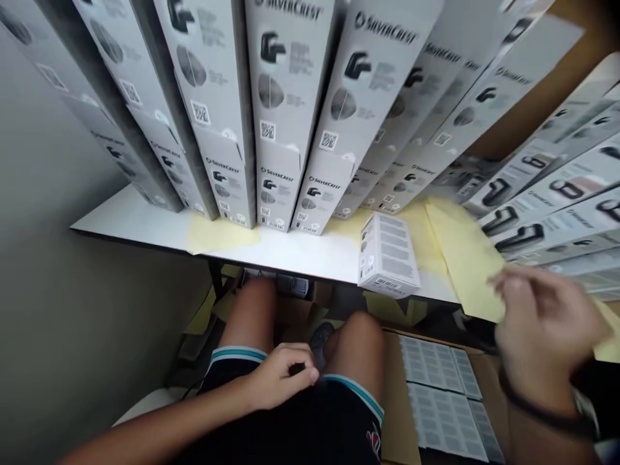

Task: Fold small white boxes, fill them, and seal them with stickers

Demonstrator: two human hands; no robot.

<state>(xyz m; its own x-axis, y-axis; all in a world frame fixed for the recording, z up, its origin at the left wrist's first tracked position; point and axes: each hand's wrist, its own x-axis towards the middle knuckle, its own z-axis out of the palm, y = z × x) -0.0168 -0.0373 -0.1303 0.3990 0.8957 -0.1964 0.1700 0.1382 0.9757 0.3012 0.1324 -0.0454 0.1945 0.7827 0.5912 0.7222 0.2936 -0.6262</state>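
The left hand (283,378) rests over the seated person's lap, wrist low and fingers curled inward in a loose grip beside a dark object (320,342) between the knees; whether it has hold of that object cannot be told. The right hand (542,323) is raised at the right, blurred by motion, its grip half-curled with nothing visible in it. Just beyond its fingers, a sheet of yellow paper (465,258) lies on a white counter (130,216), and a small white carton (387,255) rests on the paper. Rows of SilverCrest boxes (285,84) lean along the counter's back.
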